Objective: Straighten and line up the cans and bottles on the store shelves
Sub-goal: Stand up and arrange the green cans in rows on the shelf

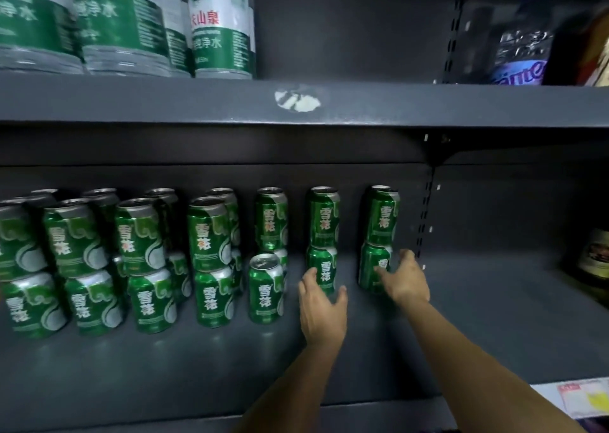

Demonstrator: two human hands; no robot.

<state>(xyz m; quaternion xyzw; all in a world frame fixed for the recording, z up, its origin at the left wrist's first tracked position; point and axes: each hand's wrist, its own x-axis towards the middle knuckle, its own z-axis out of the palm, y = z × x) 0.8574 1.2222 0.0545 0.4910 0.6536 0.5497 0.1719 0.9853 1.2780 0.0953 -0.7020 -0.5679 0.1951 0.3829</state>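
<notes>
Green beer cans stand two high in rows on the dark lower shelf. My left hand reaches to the bottom can of the second stack from the right, with fingers at its left side and thumb spread just right of its base. My right hand, blurred, spans the bottom can of the rightmost stack, fingers across its front and thumb off to its right. A single can stands forward of its stack, left of my left hand. I cannot tell whether either hand is pressing on its can.
Large green-labelled water bottles fill the left of the upper shelf, dark bottles its right. A slotted upright divides the bays. A dark jar sits at the far right. The shelf's front lip runs under my forearms.
</notes>
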